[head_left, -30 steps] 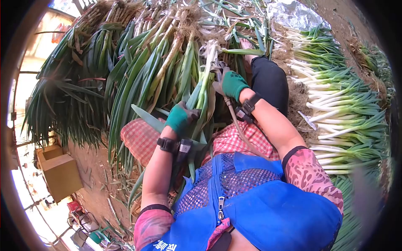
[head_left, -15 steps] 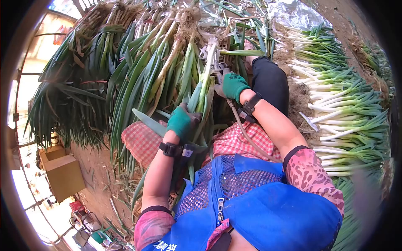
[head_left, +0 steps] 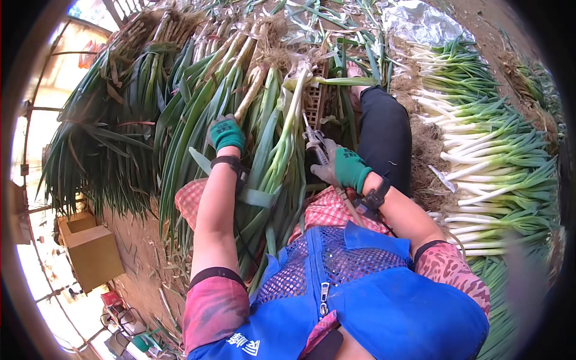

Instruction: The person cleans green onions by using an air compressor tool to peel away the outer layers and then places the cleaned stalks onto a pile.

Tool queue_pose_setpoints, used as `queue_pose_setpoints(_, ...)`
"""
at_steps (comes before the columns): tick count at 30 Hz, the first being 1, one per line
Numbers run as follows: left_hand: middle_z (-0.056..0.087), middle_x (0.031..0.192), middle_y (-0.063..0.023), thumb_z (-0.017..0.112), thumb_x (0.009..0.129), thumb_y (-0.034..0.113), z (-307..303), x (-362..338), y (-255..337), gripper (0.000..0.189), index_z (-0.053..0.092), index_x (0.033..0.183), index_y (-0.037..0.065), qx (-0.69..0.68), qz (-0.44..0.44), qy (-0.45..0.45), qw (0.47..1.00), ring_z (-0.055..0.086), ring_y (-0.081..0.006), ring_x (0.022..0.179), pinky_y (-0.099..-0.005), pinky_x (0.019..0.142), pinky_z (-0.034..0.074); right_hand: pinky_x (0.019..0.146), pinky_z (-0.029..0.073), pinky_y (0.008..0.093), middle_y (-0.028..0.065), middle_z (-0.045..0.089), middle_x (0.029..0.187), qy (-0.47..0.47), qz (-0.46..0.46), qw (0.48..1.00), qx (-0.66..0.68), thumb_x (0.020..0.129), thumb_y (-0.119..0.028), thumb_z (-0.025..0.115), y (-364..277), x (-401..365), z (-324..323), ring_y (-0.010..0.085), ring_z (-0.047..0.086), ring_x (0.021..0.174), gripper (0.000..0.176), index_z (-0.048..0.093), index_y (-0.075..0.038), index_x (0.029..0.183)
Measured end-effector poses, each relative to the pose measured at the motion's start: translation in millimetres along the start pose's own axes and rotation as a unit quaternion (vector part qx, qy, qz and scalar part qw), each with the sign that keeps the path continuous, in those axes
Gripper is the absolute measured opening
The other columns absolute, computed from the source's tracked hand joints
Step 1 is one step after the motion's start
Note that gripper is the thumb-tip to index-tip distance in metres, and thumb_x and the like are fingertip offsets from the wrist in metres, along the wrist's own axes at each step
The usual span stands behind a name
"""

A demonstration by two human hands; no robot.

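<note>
My left hand [head_left: 225, 134], in a green and grey glove, is closed at the stalks of an uncleaned leek [head_left: 249, 93] in the pile; its fingertips are partly hidden. My right hand [head_left: 342, 166], gloved alike, is wrapped round a metal spray gun [head_left: 317, 146] with a thin nozzle pointing up and a hose [head_left: 350, 206] running down. Between my hands a pale green leek [head_left: 294, 111] leans with its roots up, touched by neither hand. Long green leaves hang over the red checked cloth [head_left: 342, 207].
Bundled leeks [head_left: 108, 135] lie at the left. Cleaned white-stemmed leeks [head_left: 480, 156] are lined up at the right, below a silver sheet [head_left: 423, 23]. A brown crate [head_left: 315, 102] shows behind the nozzle. A cardboard box [head_left: 93, 255] stands at the lower left.
My left hand has left the middle leek and moved up and left to the pile. My right hand has drawn down with the spray gun, away from the leek.
</note>
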State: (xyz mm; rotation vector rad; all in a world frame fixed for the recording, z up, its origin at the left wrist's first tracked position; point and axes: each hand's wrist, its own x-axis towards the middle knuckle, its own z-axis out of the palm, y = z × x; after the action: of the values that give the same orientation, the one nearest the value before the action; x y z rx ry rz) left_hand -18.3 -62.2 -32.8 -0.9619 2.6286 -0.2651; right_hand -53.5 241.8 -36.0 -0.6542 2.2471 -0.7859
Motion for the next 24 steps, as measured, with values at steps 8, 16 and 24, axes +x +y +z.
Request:
queue_pose_setpoints(8,0.066,0.084,-0.0229,0.063,0.087,0.031,-18,-4,-102,0.030,0.057,0.102,0.005,-0.331,0.015,0.224,0.917,0.065,-0.0414,0.078,-0.0489,0.072,0.050,0.081,0.051,0.0468,0.0320,0.065,0.093,0.008,0.001,0.999,0.042,0.077,-0.044,0.070,9,-2,-9,0.0458,0.065,0.092,0.071,0.050,0.008,0.121)
queue_pose_setpoints(16,0.059,0.080,-0.0066,0.061,0.096,0.026,-218,-101,-292,0.025,0.057,0.104,0.004,-0.265,0.016,0.403,0.876,0.058,-0.0160,0.072,-0.0337,0.065,0.050,0.082,0.051,0.0453,0.0309,0.065,0.096,0.009,-0.002,0.999,0.053,0.077,-0.045,0.070,10,-2,-6,0.0439,0.065,0.092,0.069,0.052,0.007,0.119)
queue_pose_setpoints(24,0.055,0.062,-0.0093,0.056,0.093,0.030,-227,-93,-118,0.029,0.062,0.092,0.002,-0.303,0.128,0.097,0.940,0.053,-0.0206,0.056,-0.0347,0.056,0.048,0.081,0.051,0.0438,0.0292,0.066,0.096,-0.025,-0.007,0.996,0.083,0.076,-0.048,0.070,7,-2,-2,0.0404,0.066,0.090,0.075,0.051,0.009,0.122)
